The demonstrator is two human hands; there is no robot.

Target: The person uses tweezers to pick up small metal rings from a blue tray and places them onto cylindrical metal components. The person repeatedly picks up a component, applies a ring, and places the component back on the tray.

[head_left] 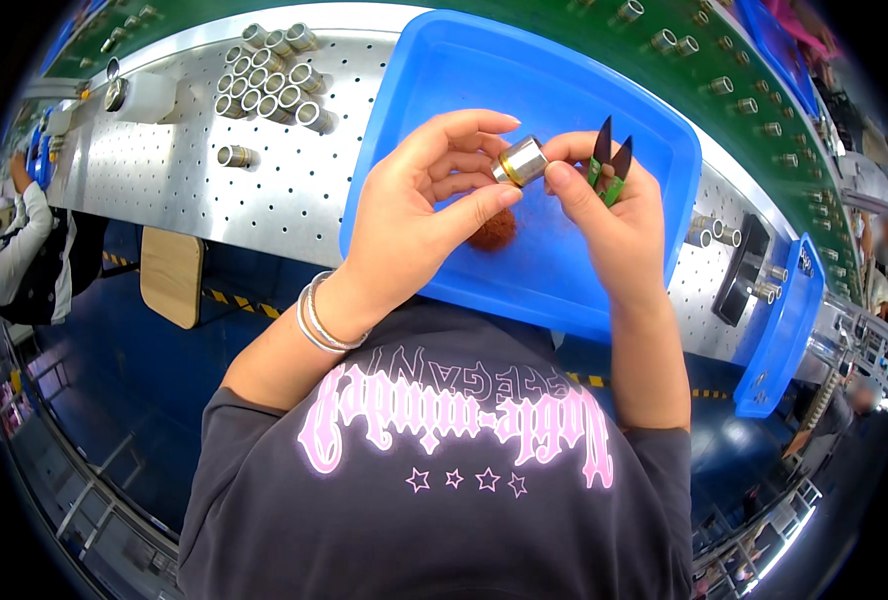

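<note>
Over a blue tray (374, 170), my left hand (404, 200) grips a short shiny metal cylinder (524, 163) with a gold-coloured band near its left end. The thumb and fingers of my right hand (619, 225) meet the cylinder's right end. Also tucked in my right hand are green tweezers (614, 188) with two dark pointed tips standing up and apart. Below the cylinder, a small reddish-brown heap (494, 232) lies in the tray, partly behind my left hand; its material is unclear.
Several metal sleeves (269, 80) stand grouped on the perforated metal table (294, 190), with a single sleeve (234, 156) lying nearer. More sleeves (714, 230) sit right of the tray, beside a black holder (742, 270) and another blue tray (779, 340). A green conveyor (744, 110) runs behind.
</note>
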